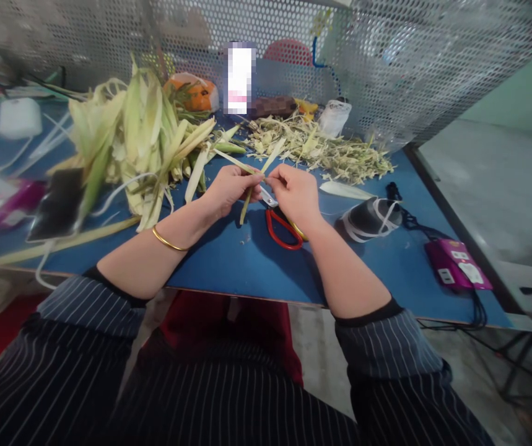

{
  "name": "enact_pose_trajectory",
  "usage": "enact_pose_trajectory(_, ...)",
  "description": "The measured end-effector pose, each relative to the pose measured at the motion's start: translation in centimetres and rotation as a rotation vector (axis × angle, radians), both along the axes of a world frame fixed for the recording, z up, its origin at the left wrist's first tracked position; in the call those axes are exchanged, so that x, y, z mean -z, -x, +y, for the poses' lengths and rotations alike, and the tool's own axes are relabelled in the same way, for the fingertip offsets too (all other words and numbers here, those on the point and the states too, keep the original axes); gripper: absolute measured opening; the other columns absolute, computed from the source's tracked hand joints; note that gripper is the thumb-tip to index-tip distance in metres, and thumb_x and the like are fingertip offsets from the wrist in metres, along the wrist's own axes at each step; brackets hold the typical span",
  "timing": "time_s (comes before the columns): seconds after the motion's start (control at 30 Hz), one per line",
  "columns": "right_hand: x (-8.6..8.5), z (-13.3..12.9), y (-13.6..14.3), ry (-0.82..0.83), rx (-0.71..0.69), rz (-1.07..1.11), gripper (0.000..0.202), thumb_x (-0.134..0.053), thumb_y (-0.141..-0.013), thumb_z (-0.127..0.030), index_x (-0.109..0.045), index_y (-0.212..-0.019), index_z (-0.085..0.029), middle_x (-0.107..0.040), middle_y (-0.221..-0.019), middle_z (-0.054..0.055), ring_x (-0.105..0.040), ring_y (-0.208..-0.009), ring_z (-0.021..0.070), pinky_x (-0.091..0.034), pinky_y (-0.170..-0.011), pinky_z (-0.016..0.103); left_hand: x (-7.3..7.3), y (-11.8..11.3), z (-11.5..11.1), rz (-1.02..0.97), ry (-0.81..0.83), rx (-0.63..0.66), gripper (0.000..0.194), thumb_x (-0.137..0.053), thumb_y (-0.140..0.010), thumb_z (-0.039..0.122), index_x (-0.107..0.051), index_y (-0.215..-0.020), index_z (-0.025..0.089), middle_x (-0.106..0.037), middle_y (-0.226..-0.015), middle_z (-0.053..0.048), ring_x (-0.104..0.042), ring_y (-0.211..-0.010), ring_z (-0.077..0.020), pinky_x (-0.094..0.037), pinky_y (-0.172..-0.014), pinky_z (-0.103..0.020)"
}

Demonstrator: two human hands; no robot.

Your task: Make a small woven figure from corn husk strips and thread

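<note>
My left hand [229, 189] pinches narrow pale-green corn husk strips [272, 156] that cross between thumb and forefinger. One strip end hangs below those fingers. Close against it, my right hand [297, 193] has its fingertips closed on the same strips where they meet. Red-handled scissors [285, 240] show under the hands, blades pointing up and left; whether they rest on the table or touch my right hand I cannot tell. A large pile of corn husks [142, 121] stands to the left, and husk scraps [331, 155] lie heaped behind my right hand.
The blue table [228, 266] has a perforated metal screen [275, 25] along its back. A black phone [57, 204] with a white cable lies left. To the right are a dark spool wound with white ribbon [370, 218] and a purple power strip [458, 265] with black cords.
</note>
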State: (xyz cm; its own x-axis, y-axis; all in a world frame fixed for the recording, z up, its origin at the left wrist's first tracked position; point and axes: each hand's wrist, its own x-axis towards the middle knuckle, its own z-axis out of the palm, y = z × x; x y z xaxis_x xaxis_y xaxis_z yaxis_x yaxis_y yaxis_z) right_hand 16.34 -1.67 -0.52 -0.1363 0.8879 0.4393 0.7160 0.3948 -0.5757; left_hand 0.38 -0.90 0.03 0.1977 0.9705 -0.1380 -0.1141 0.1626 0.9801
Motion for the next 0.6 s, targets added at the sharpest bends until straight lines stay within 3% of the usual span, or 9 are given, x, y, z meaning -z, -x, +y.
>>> enact_pose_trajectory(0.2,0.4,0.3,-0.1,0.029,-0.022,0.035,0.017,-0.058,-0.087,-0.025,-0.059,-0.07,-0.021,-0.057,-0.062,-0.001,-0.047,-0.061,0.0144,-0.032,-0.062,0.029,0.2,-0.1,-0.1,-0.017,-0.005,-0.001,0.005,-0.067,-0.088,0.018,-0.066,-0.087,0.013,-0.063,-0.058,0.003,-0.063,-0.051,-0.0094,-0.052,-0.058,-0.022)
enact_pose_trajectory(0.33,0.4,0.8,-0.8,0.014,-0.003,0.065,0.016,-0.056,-0.087,-0.023,-0.062,-0.072,-0.022,-0.06,-0.065,0.0,-0.054,-0.066,0.017,-0.039,-0.064,0.03,0.0,0.3,0.1,-0.018,-0.005,-0.001,0.032,-0.071,-0.087,0.046,-0.069,-0.094,0.015,-0.073,-0.075,-0.004,-0.07,-0.067,-0.0128,-0.053,-0.063,-0.022)
enact_pose_trajectory(0.47,0.3,1.4,-1.7,-0.09,-0.024,0.047,0.016,-0.054,-0.089,-0.023,-0.07,-0.088,-0.023,-0.068,-0.079,0.003,-0.063,-0.079,0.0209,-0.046,-0.073,0.033,-0.7,1.4,0.9,-0.136,-0.013,-0.023,0.059,-0.054,-0.089,0.071,-0.072,-0.096,0.016,-0.072,-0.078,-0.005,-0.067,-0.068,-0.0127,-0.051,-0.062,-0.023)
enact_pose_trajectory(0.53,0.1,1.5,-2.2,-0.145,-0.032,0.008,0.02,-0.052,-0.091,-0.024,-0.072,-0.094,-0.023,-0.07,-0.086,0.004,-0.064,-0.082,0.0218,-0.047,-0.077,0.035,-1.1,2.1,1.3,-0.21,0.002,-0.036,0.061,-0.049,-0.091,0.071,-0.073,-0.092,0.016,-0.071,-0.074,-0.005,-0.066,-0.065,-0.013,-0.052,-0.062,-0.024)
enact_pose_trajectory(0.6,-0.3,1.6,-2.5,-0.178,-0.045,-0.035,0.021,-0.052,-0.092,-0.023,-0.073,-0.094,-0.022,-0.072,-0.09,0.006,-0.065,-0.082,0.0218,-0.047,-0.078,0.035,-1.3,2.5,1.5,-0.225,0.022,-0.048,0.048,-0.056,-0.093,0.06,-0.073,-0.086,0.015,-0.069,-0.069,-0.004,-0.065,-0.063,-0.0117,-0.052,-0.062,-0.023)
